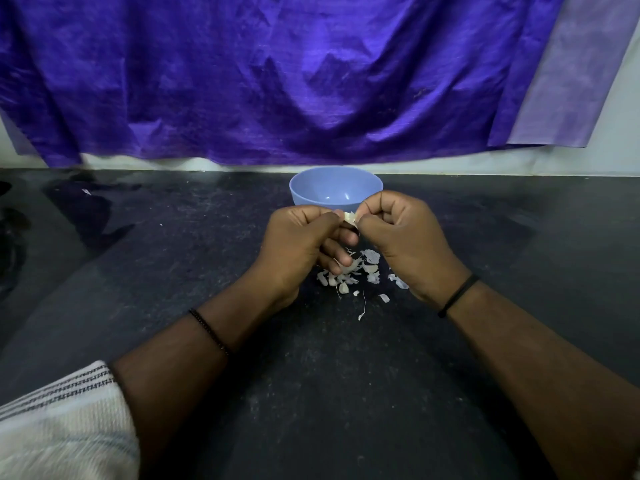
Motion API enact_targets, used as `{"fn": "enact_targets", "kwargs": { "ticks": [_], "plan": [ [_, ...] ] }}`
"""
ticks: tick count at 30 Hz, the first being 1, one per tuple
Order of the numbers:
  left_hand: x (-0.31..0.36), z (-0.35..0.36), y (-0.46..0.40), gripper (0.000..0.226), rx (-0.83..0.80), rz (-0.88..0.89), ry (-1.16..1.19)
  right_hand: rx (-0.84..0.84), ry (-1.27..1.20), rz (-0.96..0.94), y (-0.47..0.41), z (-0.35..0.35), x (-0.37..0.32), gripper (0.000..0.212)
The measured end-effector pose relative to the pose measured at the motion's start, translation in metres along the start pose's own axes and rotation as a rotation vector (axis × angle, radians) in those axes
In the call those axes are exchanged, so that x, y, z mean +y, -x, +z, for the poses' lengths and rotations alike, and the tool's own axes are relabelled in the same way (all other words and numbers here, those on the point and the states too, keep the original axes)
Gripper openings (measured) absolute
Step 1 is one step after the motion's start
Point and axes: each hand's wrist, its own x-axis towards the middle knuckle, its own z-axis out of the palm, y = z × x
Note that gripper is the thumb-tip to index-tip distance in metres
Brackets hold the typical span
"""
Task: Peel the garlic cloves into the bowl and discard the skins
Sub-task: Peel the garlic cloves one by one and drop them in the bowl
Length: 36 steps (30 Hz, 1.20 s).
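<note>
A deep purple cloth (pixel 277 81) fills the top of the frame, with a paler lilac strip (pixel 571 81) at upper right. The bowl (pixel 334 187) at centre is soft blue. The tabletop (pixel 173 271) is black with grey scuffs. The skins (pixel 360 271) are white. Both wrists wear black bands (pixel 457 296). The sleeve (pixel 59 427) at lower left is cream with dark stripes.
</note>
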Motion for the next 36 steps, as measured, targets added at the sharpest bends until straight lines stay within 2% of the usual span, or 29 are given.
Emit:
{"fn": "enact_targets", "kwargs": {
  "ticks": [9, 15, 24, 26, 31, 36],
  "plan": [
    [0.003, 0.004, 0.0, 0.019, 0.067, -0.009, 0.064, 0.008, -0.014, -0.009, 0.003, 0.002, -0.001, 0.019],
    [0.005, -0.003, -0.003, 0.017, 0.126, -0.029, 0.122, 0.092, -0.048, -0.002, -0.002, 0.002, -0.001, 0.007],
    [0.006, -0.006, -0.004, 0.016, 0.138, -0.04, 0.148, 0.161, -0.017, 0.038, -0.004, -0.001, 0.0, 0.006],
    [0.005, -0.008, -0.005, 0.016, 0.147, -0.034, 0.134, 0.145, 0.037, 0.067, -0.004, -0.003, 0.003, 0.006],
    [0.002, -0.005, -0.004, 0.015, 0.161, -0.021, 0.063, 0.06, 0.379, 0.073, 0.002, -0.006, 0.011, 0.01],
    [0.0, -0.005, -0.005, 0.014, 0.166, -0.016, 0.041, 0.078, 0.317, 0.053, 0.0, -0.008, 0.01, 0.008]
  ]
}}
